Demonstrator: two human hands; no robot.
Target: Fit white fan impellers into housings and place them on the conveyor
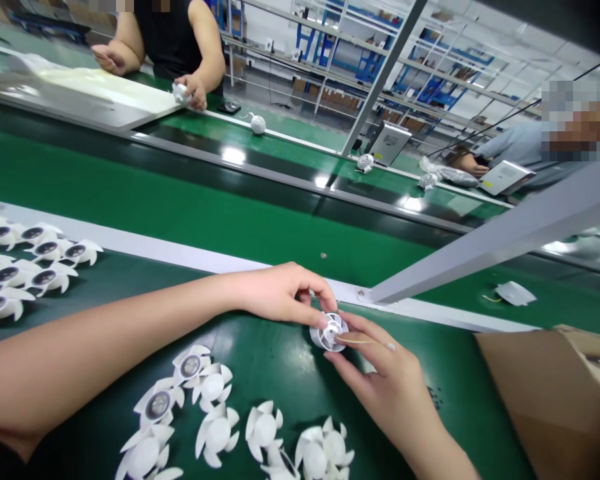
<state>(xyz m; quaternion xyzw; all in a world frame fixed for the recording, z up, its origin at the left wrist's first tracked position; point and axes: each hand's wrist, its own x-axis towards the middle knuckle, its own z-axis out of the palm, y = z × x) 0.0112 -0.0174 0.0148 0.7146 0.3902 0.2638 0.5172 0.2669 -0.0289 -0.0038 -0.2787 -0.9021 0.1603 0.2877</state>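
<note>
"Several white plastic fan impellers (213, 433) lie near the hands on the green tabletop (290, 393). What's being held?"

"One more impeller (329, 332), just past the tabletop's middle, raised slightly. The right hand (380, 380) pinches it narrowly between thumb and fingers, and the left hand (280, 295) curls over it, fingertips on its top."

"What's done, what's left?"

"A left-hand batch (45, 250) sits in rows, dark discs up. The nearer cluster mostly shows white domes. Which count as finished, I can't tell."

"And the room?"

"A cardboard box (545, 400) sits at near right, under a grey crossbar (495, 247). Across the belts, a co-worker's hand (190, 90) holds a small white part, and blue-framed shelving (380, 67) stands beyond."
</note>
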